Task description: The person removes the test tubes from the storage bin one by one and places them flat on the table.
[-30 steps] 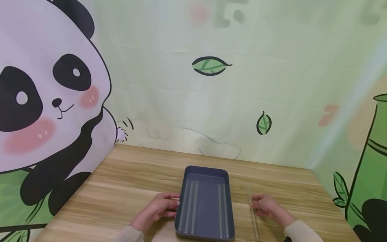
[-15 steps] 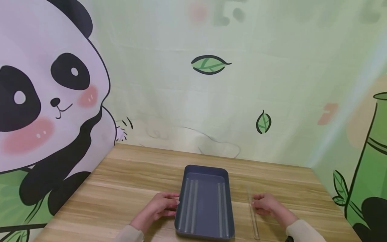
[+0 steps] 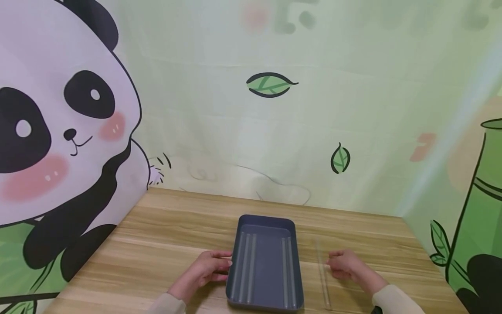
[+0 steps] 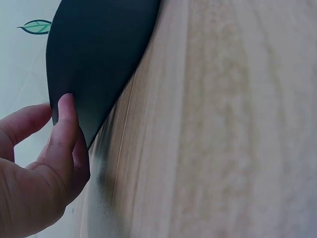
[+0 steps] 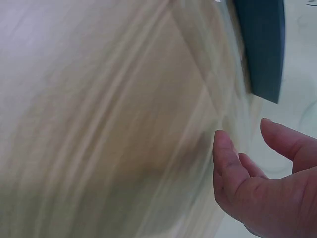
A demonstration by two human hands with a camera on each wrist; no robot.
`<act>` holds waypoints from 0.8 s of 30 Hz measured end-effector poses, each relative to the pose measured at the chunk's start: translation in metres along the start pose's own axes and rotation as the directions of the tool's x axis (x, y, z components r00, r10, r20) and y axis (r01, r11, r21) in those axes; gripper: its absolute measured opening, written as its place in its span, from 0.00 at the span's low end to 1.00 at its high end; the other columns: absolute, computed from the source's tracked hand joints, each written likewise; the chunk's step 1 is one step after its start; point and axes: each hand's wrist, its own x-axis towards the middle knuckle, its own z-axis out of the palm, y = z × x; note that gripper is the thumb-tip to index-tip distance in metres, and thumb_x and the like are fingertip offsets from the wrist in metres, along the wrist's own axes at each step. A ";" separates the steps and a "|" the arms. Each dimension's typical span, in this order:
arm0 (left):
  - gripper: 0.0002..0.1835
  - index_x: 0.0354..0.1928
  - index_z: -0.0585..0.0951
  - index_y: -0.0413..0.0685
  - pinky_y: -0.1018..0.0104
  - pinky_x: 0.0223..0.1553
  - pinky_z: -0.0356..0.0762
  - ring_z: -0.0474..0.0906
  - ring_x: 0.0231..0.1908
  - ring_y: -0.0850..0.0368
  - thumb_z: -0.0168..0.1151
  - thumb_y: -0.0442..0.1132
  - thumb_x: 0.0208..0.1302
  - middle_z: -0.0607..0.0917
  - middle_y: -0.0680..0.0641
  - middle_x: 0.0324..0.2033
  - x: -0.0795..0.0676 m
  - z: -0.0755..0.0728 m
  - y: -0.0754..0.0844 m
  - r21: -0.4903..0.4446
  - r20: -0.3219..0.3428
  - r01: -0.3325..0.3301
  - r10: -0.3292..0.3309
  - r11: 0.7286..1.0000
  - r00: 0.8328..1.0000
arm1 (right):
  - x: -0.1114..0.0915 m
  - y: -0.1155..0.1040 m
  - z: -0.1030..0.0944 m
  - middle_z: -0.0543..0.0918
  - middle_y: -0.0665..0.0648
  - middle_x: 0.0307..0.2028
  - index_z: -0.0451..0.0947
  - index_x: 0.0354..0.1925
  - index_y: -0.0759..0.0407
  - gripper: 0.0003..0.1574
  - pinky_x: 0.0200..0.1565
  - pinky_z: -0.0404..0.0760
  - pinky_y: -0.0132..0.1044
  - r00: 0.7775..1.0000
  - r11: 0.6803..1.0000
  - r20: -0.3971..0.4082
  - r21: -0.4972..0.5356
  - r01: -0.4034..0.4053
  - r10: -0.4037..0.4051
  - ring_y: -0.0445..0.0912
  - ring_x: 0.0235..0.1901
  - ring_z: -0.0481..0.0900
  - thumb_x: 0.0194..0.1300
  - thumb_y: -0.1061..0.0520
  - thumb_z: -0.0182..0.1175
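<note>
Edges of the surface (image 3: 180,218) are met at the back, left and right by the printed backdrop (image 3: 219,122), and bare wood grain is shown behind the blue-grey tray (image 3: 268,270) and on either side of it. Faint grey-green marks (image 3: 296,19) at the top of the backdrop are too blurred to be read. The tray's left wall is touched by the left hand (image 3: 207,266), that grip being loosely spread. Between the tray and the right hand (image 3: 346,264), a clear rod (image 3: 323,279) is laid lengthwise on the surface, apart from the tray. The right grip is wide, with thumb parted from fingers; whether the rod is touched by the fingertips cannot be told. Pale lengthwise strips (image 3: 252,268) are seen along both sides of the tray's floor.
</note>
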 end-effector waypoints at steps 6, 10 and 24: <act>0.27 0.65 0.72 0.24 0.65 0.37 0.89 0.83 0.36 0.59 0.63 0.28 0.65 0.88 0.46 0.38 0.000 -0.001 0.000 -0.002 0.003 -0.001 0.001 1.000 1.000 | -0.006 -0.018 -0.005 0.83 0.68 0.49 0.59 0.68 0.82 0.34 0.49 0.88 0.46 0.999 0.998 -0.022 0.053 0.034 -0.033 0.58 0.53 0.78 0.74 0.61 0.54; 0.27 0.65 0.72 0.24 0.64 0.37 0.89 0.83 0.36 0.59 0.63 0.28 0.65 0.88 0.46 0.37 0.000 -0.001 -0.001 -0.002 -0.001 -0.002 0.002 1.000 1.000 | -0.013 -0.032 -0.009 0.76 0.75 0.61 0.59 0.70 0.79 0.35 0.52 0.88 0.46 0.998 0.997 -0.021 0.061 0.054 -0.053 0.65 0.60 0.75 0.76 0.57 0.54; 0.27 0.64 0.72 0.24 0.64 0.37 0.89 0.83 0.36 0.59 0.63 0.28 0.64 0.88 0.46 0.37 -0.002 0.000 0.001 -0.002 -0.006 -0.006 0.006 1.000 1.000 | -0.035 -0.074 -0.001 0.71 0.75 0.67 0.61 0.72 0.74 0.33 0.54 0.87 0.43 0.989 0.981 0.055 0.146 0.125 -0.134 0.52 0.57 0.80 0.78 0.56 0.52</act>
